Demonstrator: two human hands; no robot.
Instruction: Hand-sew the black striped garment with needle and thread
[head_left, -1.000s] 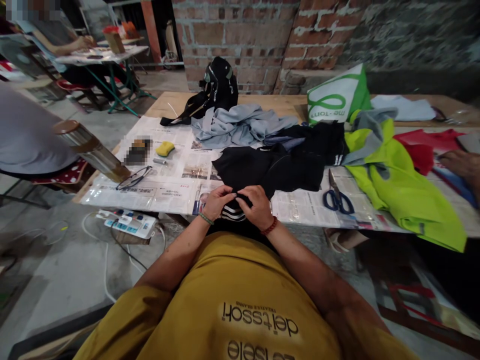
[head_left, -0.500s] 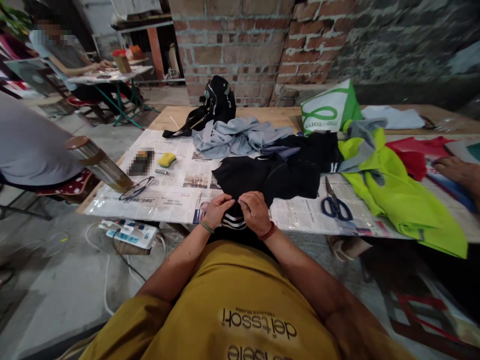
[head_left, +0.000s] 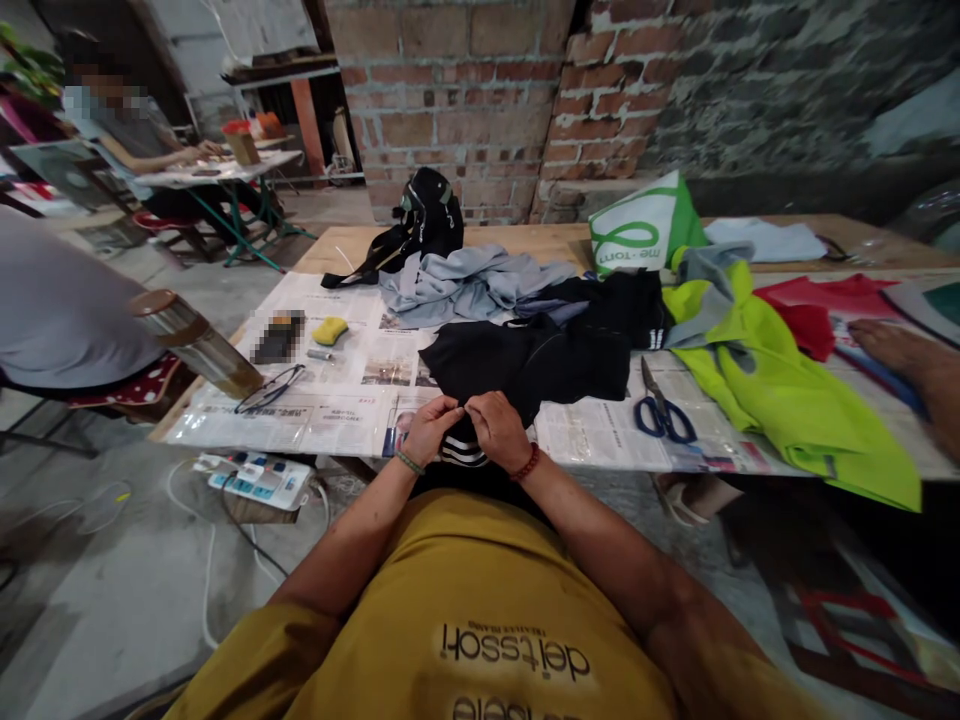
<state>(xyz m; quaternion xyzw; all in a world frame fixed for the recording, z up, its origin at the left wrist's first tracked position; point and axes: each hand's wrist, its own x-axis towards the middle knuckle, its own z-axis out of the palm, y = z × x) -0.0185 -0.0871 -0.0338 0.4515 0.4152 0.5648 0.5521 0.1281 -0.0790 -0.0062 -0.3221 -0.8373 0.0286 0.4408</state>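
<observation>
A black garment [head_left: 525,360] with white stripes lies over the near edge of the table, its striped part hanging down under my hands. My left hand [head_left: 430,430] pinches the garment's cloth, thumb and forefinger pressed together. Right beside it my right hand [head_left: 498,428] is closed on the same cloth, its fingertips almost touching the left ones. Whether a small tool sits between the fingertips cannot be made out. To the right of the garment lie dark-blue-handled scissors [head_left: 663,412], with the blades pointing away from me.
Newspaper under clear plastic covers the table [head_left: 352,420]. On the left are a tilted bottle [head_left: 199,345], glasses [head_left: 271,390] and a yellow sponge [head_left: 330,330]. Grey cloth [head_left: 472,285], a black bag [head_left: 431,215] and a neon-yellow garment [head_left: 795,390] lie around. Another person's hand [head_left: 885,345] rests at right.
My hands have drawn slightly closer together, the fingertips now nearly meeting on the black cloth. The view has shifted a little; the co-worker's hand at right has moved slightly.
</observation>
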